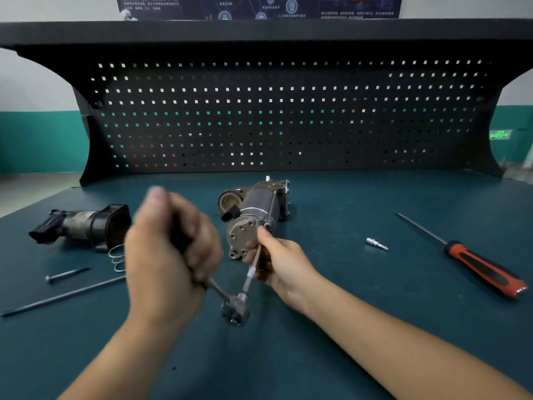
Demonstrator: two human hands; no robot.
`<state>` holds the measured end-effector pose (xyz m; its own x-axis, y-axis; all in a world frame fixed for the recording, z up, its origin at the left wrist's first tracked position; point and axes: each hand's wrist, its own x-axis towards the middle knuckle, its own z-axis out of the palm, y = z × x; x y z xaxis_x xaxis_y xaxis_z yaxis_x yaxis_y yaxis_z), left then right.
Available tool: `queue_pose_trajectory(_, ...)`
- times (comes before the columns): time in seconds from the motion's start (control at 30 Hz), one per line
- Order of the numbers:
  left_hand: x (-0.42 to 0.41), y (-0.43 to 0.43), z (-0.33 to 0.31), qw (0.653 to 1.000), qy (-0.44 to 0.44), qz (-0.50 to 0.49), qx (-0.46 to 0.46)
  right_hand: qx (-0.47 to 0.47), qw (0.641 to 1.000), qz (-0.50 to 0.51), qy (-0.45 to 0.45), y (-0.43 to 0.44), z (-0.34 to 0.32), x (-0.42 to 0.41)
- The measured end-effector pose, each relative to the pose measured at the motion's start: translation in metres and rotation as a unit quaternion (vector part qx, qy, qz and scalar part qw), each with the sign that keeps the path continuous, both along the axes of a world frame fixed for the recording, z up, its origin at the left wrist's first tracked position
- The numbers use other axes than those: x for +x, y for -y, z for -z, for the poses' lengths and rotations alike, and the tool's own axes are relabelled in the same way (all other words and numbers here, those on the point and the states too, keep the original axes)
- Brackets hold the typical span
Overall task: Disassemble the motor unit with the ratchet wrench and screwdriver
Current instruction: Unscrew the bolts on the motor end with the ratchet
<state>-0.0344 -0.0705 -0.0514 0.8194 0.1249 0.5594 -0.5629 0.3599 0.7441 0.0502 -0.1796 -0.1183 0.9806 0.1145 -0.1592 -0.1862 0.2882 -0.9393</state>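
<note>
While my left grip [170,249] is closed in a fist round the handle of the ratchet wrench [234,309], it shows blurred, thumb uppermost, in front of and to the left of the motor unit [253,209]. The wrench head sits nearer to me than the motor unit, just above the surface [375,327]. From it a slim extension bar [251,272] with a knurled band slants up toward the motor unit's round end plate. My right grip [277,261] pinches that bar just short of the plate, with the forefinger stretched along it up to the plate's edge. Whether the bar's tip is seated on a fastener I cannot tell, since my fingers cover it.

The motor unit lies on its side in the middle of the surface, its end plate facing me and a long bolt running along its dark body.

Well to the right of the motor unit lies the screwdriver [484,269], red and black handle toward me, blade pointing away. Between it and the motor unit rests a small silver socket adapter [377,243]. To the left of the motor unit lies a detached housing [83,226], grey and black, with a wire spring [118,258] beside it. Nearer me lie a short bolt [66,275] and a long rod [63,295]. Behind the motor unit rises a black pegboard [288,111].
</note>
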Motion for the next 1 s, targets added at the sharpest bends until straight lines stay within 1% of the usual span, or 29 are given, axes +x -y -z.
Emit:
queue_pose_trajectory(0.03, 0.006, 0.000, 0.002, 0.993, -0.029, 0.023, -0.109, 0.041, 0.999, -0.015, -0.021, 0.002, -0.002, -0.001)
queue_pose_trajectory(0.07, 0.015, -0.012, 0.002, 0.986, -0.049, 0.008, -0.161, 0.084, 0.995, -0.031, -0.040, 0.003, -0.005, -0.002)
queue_pose_trajectory(0.1, 0.021, -0.018, 0.002, 0.982, -0.062, -0.005, -0.180, 0.111, 0.992, -0.034, -0.052, 0.003, -0.006, -0.002)
queue_pose_trajectory(0.17, 0.018, -0.015, 0.009, 0.979, -0.043, 0.014, -0.201, 0.126, 0.990, -0.035, -0.050, 0.005, -0.007, -0.001)
queue_pose_trajectory(0.2, 0.020, -0.014, 0.010, 0.979, -0.045, 0.024, -0.196, 0.111, 0.992, -0.028, -0.044, 0.006, -0.008, -0.002)
queue_pose_trajectory(0.23, 0.018, -0.014, 0.008, 0.985, -0.040, 0.037, -0.164, 0.091, 0.995, -0.023, -0.042, 0.005, -0.008, -0.002)
queue_pose_trajectory(0.27, 0.014, -0.011, 0.007, 0.996, -0.017, 0.041, -0.084, 0.066, 0.997, -0.015, -0.041, 0.005, -0.008, -0.001)
queue_pose_trajectory(0.3, 0.010, -0.006, 0.007, 0.999, 0.011, 0.033, 0.024, 0.041, 0.998, -0.007, -0.037, 0.004, -0.008, -0.001)
queue_pose_trajectory(0.33, 0.005, 0.002, 0.007, 0.988, 0.057, 0.039, 0.140, 0.018, 0.999, -0.001, -0.034, 0.003, -0.008, 0.000)
queue_pose_trajectory(0.37, 0.002, 0.013, 0.010, 0.959, 0.111, 0.058, 0.256, -0.006, 0.999, 0.003, -0.031, 0.002, -0.007, 0.002)
queue_pose_trajectory(0.4, 0.001, 0.024, 0.015, 0.908, 0.163, 0.100, 0.372, -0.021, 0.999, 0.009, -0.030, 0.001, -0.006, 0.003)
queue_pose_trajectory(0.43, 0.001, 0.031, 0.021, 0.851, 0.202, 0.128, 0.468, -0.019, 0.999, 0.012, -0.030, 0.000, -0.007, 0.001)
queue_pose_trajectory(0.47, -0.001, 0.034, 0.024, 0.810, 0.230, 0.134, 0.522, -0.010, 0.999, 0.015, -0.029, 0.000, -0.006, 0.002)
queue_pose_trajectory(0.5, 0.000, 0.033, 0.025, 0.810, 0.234, 0.124, 0.523, -0.001, 1.000, 0.017, -0.021, 0.000, -0.004, 0.002)
queue_pose_trajectory(0.53, 0.002, 0.029, 0.021, 0.834, 0.226, 0.095, 0.494, 0.001, 1.000, 0.021, -0.013, 0.001, -0.002, 0.003)
queue_pose_trajectory(0.57, 0.002, 0.022, 0.017, 0.884, 0.197, 0.028, 0.424, 0.011, 1.000, 0.026, -0.009, 0.001, -0.001, 0.002)
queue_pose_trajectory(0.6, 0.004, 0.012, 0.011, 0.933, 0.142, -0.044, 0.328, 0.032, 0.999, 0.018, -0.016, 0.002, 0.000, 0.002)
queue_pose_trajectory(0.63, 0.010, -0.001, 0.007, 0.977, 0.074, -0.078, 0.182, 0.064, 0.997, 0.003, -0.034, 0.003, -0.002, 0.002)
queue_pose_trajectory(0.67, 0.018, -0.014, 0.004, 0.999, -0.001, -0.043, -0.008, 0.087, 0.995, -0.005, -0.049, 0.004, -0.002, 0.002)
queue_pose_trajectory(0.7, 0.028, -0.025, 0.004, 0.981, -0.066, -0.002, -0.184, 0.113, 0.992, -0.013, -0.051, 0.006, -0.003, 0.003)
queue_pose_trajectory(0.73, 0.035, -0.034, 0.005, 0.946, -0.112, 0.017, -0.304, 0.133, 0.990, -0.013, -0.047, 0.006, -0.004, 0.003)
queue_pose_trajectory(0.77, 0.040, -0.042, 0.006, 0.921, -0.145, 0.019, -0.362, 0.148, 0.988, -0.021, -0.039, 0.006, -0.005, 0.001)
queue_pose_trajectory(0.8, 0.042, -0.044, 0.007, 0.908, -0.171, 0.021, -0.382, 0.147, 0.988, -0.022, -0.035, 0.007, -0.005, 0.002)
queue_pose_trajectory(0.83, 0.043, -0.044, 0.008, 0.909, -0.173, 0.032, -0.377, 0.139, 0.989, -0.029, -0.033, 0.007, -0.005, 0.002)
queue_pose_trajectory(0.87, 0.042, -0.040, 0.007, 0.922, -0.158, 0.047, -0.351, 0.116, 0.992, -0.030, -0.029, 0.007, -0.005, 0.001)
queue_pose_trajectory(0.9, 0.039, -0.035, 0.005, 0.948, -0.126, 0.062, -0.287, 0.090, 0.995, -0.033, -0.026, 0.008, -0.006, 0.000)
queue_pose_trajectory(0.93, 0.033, -0.029, 0.002, 0.976, -0.081, 0.075, -0.190, 0.060, 0.997, -0.033, -0.021, 0.009, -0.005, 0.002)
queue_pose_trajectory(0.97, 0.025, -0.022, -0.001, 0.995, -0.020, 0.078, -0.060, 0.035, 0.999, -0.033, -0.013, 0.010, -0.005, 0.003)
queue_pose_trajectory(1.0, 0.016, -0.012, 0.000, 0.991, 0.069, 0.062, 0.100, 0.015, 0.999, -0.034, -0.006, 0.012, -0.005, 0.003)
